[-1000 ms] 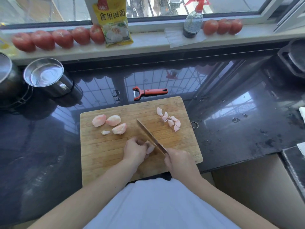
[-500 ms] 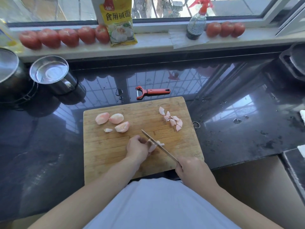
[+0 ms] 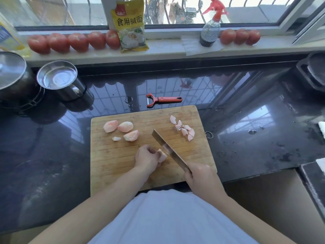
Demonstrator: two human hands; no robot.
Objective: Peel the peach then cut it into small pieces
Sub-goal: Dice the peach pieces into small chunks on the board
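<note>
A wooden cutting board (image 3: pixel 112 166) lies on the dark counter. My left hand (image 3: pixel 146 158) holds a peeled peach wedge (image 3: pixel 162 155) down on it. My right hand (image 3: pixel 201 176) grips the handle of a knife (image 3: pixel 168 149), whose blade stands against the right side of that wedge. Three larger peeled peach pieces (image 3: pixel 121 128) and a small scrap (image 3: pixel 116 138) lie at the board's back left. Several small cut pieces (image 3: pixel 184 128) sit in a heap at the back right.
A red peeler (image 3: pixel 162 100) lies just behind the board. A steel mug (image 3: pixel 61 81) and a lidded pot (image 3: pixel 12 80) stand at the back left. Tomatoes (image 3: pixel 73 42), a yellow packet (image 3: pixel 131 27) and a spray bottle (image 3: pixel 211 27) line the windowsill. A stove (image 3: pixel 314 73) is at the right.
The knife went from cutting down by the wedge, lifted and drawn back to the right, then came down against the wedge again. My left hand stayed on the wedge.
</note>
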